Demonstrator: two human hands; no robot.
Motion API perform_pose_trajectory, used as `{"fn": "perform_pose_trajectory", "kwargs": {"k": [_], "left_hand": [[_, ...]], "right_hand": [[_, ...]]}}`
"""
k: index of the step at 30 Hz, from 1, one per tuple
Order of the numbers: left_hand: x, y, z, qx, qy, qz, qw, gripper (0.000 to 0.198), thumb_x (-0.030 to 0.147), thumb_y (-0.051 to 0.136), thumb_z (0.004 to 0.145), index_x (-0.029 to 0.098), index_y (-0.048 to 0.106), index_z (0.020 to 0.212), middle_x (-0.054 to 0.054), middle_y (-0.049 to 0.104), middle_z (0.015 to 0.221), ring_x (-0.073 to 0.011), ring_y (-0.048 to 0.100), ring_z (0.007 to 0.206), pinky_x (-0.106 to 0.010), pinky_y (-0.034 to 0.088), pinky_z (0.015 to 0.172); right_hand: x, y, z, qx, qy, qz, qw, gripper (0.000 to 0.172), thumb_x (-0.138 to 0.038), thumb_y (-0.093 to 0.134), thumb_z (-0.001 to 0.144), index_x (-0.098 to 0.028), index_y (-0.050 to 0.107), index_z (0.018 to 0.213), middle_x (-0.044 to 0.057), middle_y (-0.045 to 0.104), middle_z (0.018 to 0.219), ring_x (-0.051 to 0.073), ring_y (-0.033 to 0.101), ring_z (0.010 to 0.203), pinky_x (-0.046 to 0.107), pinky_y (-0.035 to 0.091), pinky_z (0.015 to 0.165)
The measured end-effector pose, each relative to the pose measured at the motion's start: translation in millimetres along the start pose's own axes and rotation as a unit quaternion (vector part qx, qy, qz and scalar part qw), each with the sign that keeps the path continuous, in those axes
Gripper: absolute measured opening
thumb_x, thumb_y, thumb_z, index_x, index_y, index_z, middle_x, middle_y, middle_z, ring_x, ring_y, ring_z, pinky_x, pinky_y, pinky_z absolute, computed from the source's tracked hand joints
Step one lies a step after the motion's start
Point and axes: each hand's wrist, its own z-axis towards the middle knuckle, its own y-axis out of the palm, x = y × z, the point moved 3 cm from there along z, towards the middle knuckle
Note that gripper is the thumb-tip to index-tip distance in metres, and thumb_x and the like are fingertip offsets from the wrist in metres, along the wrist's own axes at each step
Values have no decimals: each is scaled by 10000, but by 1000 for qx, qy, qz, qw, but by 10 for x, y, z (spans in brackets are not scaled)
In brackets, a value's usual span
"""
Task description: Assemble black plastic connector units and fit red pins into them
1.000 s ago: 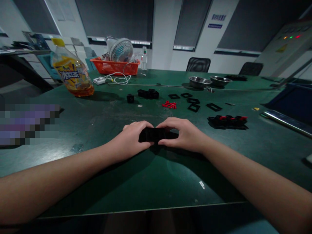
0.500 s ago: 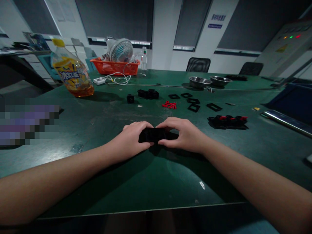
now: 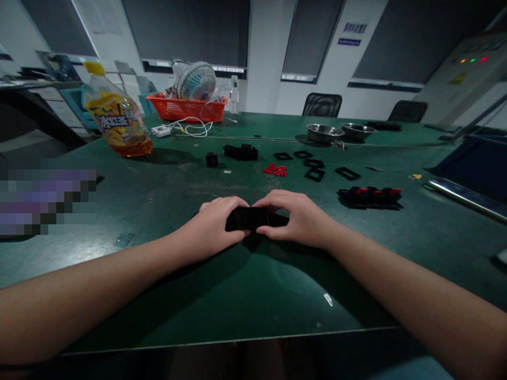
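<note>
Both hands on one part, head view only. Left hand (image 3: 216, 224) and right hand (image 3: 295, 217) grasp a black block (image 3: 247, 218) from either end, fingers curled over the top, thumbs on the near side; it sits between them, low over the green table (image 3: 245, 295). Beyond the fingertips: red clips (image 3: 275, 169), black frames (image 3: 315, 174). Right of the right hand: black-and-red assembly (image 3: 370, 196). Far left of the left hand: juice bottle (image 3: 116, 119).
</note>
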Motion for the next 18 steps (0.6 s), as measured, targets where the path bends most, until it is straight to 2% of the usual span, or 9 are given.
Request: {"fn": "perform_pose_trajectory", "kwargs": {"k": [18], "left_hand": [[5,1,-4,2,5,9,1000,354,312,593,791,181,580,1119,-85,640,1127,-284,573,1073,-464,428,940]], "right_hand": [[2,-1,-2,-7,-10,-5,1000,334,-321,722,753,-151,688,1039,78,698,970,192,641,889,315,492,800]]}}
